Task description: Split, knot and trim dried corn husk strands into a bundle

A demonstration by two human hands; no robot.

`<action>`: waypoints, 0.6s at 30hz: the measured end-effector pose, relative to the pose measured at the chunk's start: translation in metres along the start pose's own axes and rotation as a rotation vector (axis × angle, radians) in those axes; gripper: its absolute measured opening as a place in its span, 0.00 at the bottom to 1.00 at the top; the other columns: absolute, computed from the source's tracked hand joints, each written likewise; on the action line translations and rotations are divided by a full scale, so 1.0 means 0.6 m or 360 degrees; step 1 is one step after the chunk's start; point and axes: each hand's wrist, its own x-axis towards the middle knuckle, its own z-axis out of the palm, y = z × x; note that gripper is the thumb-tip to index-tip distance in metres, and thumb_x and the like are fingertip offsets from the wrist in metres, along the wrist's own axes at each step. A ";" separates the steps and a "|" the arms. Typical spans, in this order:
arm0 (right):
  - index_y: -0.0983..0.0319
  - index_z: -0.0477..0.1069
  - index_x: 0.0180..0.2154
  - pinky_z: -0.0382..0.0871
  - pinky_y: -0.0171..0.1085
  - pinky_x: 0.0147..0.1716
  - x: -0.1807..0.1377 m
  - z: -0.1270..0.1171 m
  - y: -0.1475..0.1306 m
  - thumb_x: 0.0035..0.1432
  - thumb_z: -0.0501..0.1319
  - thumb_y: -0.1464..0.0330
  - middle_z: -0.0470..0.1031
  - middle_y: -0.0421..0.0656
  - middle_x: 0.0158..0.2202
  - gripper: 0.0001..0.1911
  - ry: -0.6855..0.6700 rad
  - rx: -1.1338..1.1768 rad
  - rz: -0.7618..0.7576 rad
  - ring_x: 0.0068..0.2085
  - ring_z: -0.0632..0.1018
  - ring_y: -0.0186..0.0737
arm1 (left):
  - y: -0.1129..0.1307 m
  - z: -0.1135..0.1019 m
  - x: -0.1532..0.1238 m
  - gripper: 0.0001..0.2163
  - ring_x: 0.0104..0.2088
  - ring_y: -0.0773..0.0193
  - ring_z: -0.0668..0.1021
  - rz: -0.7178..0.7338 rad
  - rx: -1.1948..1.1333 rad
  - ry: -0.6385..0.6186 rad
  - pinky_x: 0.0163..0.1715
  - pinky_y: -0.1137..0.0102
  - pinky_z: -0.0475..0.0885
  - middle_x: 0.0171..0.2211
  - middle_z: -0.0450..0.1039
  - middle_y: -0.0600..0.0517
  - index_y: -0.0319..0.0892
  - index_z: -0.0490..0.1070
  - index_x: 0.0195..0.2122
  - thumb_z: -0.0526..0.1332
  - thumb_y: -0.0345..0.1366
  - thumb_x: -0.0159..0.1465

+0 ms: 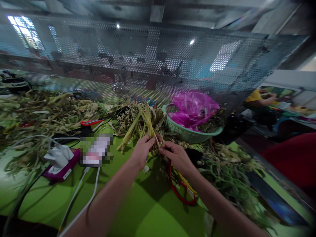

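Note:
My left hand point(142, 150) is closed around the base of a bunch of long pale green leaf strips point(144, 122) that fan upward from it. My right hand point(175, 154) sits just to the right, fingers pinched on the same bunch near its base. Both hands hover over a bright green table point(150, 200). Red-handled scissors point(181, 192) lie on the table under my right wrist.
Heaps of dried leaves point(44, 108) cover the table's back and left. A green basket point(190, 133) holds a pink plastic bag point(195, 105). White cables point(79, 191), a white charger on a purple box point(60, 163), a perforated metal screen point(148, 56), green stems point(229, 177) at right.

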 end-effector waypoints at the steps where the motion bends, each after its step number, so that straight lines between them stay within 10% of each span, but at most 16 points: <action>1: 0.62 0.66 0.23 0.57 0.32 0.26 0.000 0.000 0.001 0.54 0.59 0.61 0.63 0.35 0.21 0.12 0.0003 -0.0026 -0.0014 0.24 0.64 0.33 | 0.001 0.000 0.000 0.10 0.35 0.64 0.77 -0.0006 -0.0038 -0.0006 0.40 0.69 0.70 0.33 0.77 0.48 0.38 0.74 0.37 0.63 0.35 0.55; 18: 0.62 0.66 0.26 0.61 0.33 0.27 0.002 0.020 0.012 0.50 0.61 0.59 0.68 0.38 0.24 0.12 -0.0101 0.0283 0.0079 0.27 0.67 0.34 | 0.012 0.023 -0.017 0.10 0.45 0.59 0.77 -0.0067 -0.0240 -0.0146 0.45 0.66 0.71 0.40 0.78 0.45 0.39 0.74 0.40 0.59 0.37 0.60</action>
